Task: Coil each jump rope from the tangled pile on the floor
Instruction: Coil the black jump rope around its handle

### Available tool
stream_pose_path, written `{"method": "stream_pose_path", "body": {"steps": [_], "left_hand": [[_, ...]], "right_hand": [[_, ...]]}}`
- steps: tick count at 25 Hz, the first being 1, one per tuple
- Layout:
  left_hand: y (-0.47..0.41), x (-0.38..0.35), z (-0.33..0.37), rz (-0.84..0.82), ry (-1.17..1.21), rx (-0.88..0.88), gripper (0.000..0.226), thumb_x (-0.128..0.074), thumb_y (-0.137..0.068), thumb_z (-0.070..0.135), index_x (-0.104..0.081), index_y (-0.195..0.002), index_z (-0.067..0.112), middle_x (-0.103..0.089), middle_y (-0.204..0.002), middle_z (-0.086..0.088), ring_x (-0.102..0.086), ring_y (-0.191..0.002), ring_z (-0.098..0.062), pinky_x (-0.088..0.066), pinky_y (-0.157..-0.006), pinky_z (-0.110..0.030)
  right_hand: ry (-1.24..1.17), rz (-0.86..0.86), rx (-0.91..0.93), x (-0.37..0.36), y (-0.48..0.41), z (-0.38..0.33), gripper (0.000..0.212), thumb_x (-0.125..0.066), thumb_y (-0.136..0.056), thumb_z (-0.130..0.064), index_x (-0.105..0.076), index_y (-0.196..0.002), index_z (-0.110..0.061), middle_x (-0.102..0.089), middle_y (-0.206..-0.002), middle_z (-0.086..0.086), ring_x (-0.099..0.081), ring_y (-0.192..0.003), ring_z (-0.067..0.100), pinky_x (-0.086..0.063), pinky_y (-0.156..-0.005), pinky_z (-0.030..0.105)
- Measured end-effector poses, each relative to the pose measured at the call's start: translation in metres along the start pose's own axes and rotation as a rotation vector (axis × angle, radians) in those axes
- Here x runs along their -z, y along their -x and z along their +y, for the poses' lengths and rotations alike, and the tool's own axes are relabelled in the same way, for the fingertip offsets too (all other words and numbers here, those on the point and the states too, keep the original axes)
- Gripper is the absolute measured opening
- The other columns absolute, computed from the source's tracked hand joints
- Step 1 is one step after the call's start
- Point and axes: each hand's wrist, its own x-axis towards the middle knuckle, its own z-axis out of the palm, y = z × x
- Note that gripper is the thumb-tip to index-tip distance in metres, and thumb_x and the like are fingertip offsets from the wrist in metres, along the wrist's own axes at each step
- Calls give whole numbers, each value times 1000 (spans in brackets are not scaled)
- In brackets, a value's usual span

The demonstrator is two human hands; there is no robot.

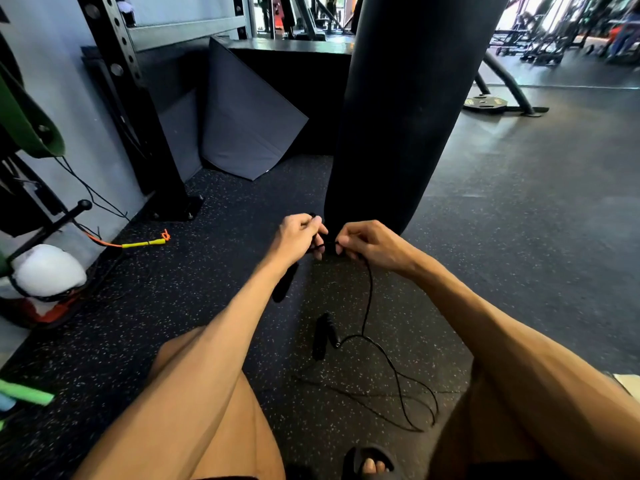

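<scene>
Low in front of the black punching bag, I see both hands raised close together over the speckled floor. The left hand has its fingers curled and pinches a short stretch of the black jump rope. The right hand is closed the same way, its fingertips nipping the cord just beside the left. The two hands nearly touch, and the cord between them is hard to make out against the bag.

From the right hand the rope drops to the floor and spreads into loose, overlapping loops between the person's bare knees. A black handle shows under the left wrist; I cannot tell whether it hangs from the hand or lies on the floor. More black handles lie on the floor just left of the falling cord.

The bag stands directly behind the hands and hides the floor beyond them. A grey mat leans against a dark platform to its left, next to a black rack upright bolted down near the wall. A yellow and orange rope lies along the wall's foot, well apart from the hands. Farther left sit a white rounded object and, near the frame's edge, a green foam tube. A weight plate rests on the floor far right. A sandalled foot shows at the bottom.
</scene>
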Motion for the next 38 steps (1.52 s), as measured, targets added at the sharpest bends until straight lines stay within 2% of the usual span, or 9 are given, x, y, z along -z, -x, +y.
{"method": "stream_pose_path", "body": {"steps": [2,6,12,17,21,24,30,33,38], "left_hand": [[5,-4,3,-166,21,14,37,-42,-105,24,-66,-85,4,-64,-62,-15,-57,-49,-22,-45,-53,-28],[13,-13,12,-378,165,108,51,-35,-105,38,-63,-81,3,-46,-49,-5,-39,-42,-16,-34,-48,-26],[16,-14,19,-528,506,180,41,-37,-105,34,-49,-74,11,-21,-47,5,-17,-42,-10,-27,-50,-26],[12,-8,21,-394,973,220,38,-30,-106,30,-49,-80,10,-23,-52,6,-18,-44,-9,-27,-50,-25],[2,-3,18,-141,1175,181,38,-27,-107,27,-54,-88,7,-33,-58,3,-29,-49,-11,-31,-63,-27],[0,-5,15,48,1085,111,37,-27,-107,22,-55,-90,5,-40,-63,0,-36,-54,-12,-35,-68,-28],[-4,-2,2,263,341,-78,30,-42,-105,21,-62,-95,1,-57,-63,-5,-57,-55,-17,-51,-63,-24],[-3,0,1,182,122,-64,32,-46,-103,25,-64,-92,1,-64,-62,-8,-62,-51,-15,-51,-55,-22],[6,-8,5,-152,-61,-44,46,-42,-104,36,-66,-83,3,-61,-56,-11,-58,-45,-19,-46,-51,-26]], "right_hand": [[13,93,25,3,-3,3,26,-48,-103,-18,-66,-90,-5,-53,-64,-4,-48,-56,6,-41,-54,23],[83,266,24,4,-10,14,25,-52,-100,-17,-68,-84,-7,-53,-60,-9,-45,-49,1,-37,-51,21],[-20,333,-135,5,-11,31,33,-58,-97,-36,-61,-84,-5,-57,-62,0,-51,-53,11,-41,-51,27],[-245,31,-369,-6,2,32,32,-41,-105,-33,-52,-95,-4,-72,-78,21,-70,-70,30,-53,-67,40],[-173,-313,-481,-15,8,39,30,-49,-102,-22,-66,-89,-1,-75,-96,20,-67,-82,33,-55,-82,42],[-149,-381,-506,-22,11,37,13,-57,-98,-14,-61,-95,-2,-75,-97,17,-69,-102,35,-54,-92,46],[-189,-204,-291,-16,5,25,7,-55,-99,-11,-56,-97,-4,-68,-77,13,-67,-69,27,-56,-64,36],[-60,-40,-115,-3,3,10,15,-53,-100,-15,-62,-98,-3,-64,-79,12,-62,-71,20,-53,-66,34],[103,232,70,4,-3,6,19,-54,-99,-20,-68,-89,-11,-58,-70,-5,-53,-61,6,-44,-57,24]]}}
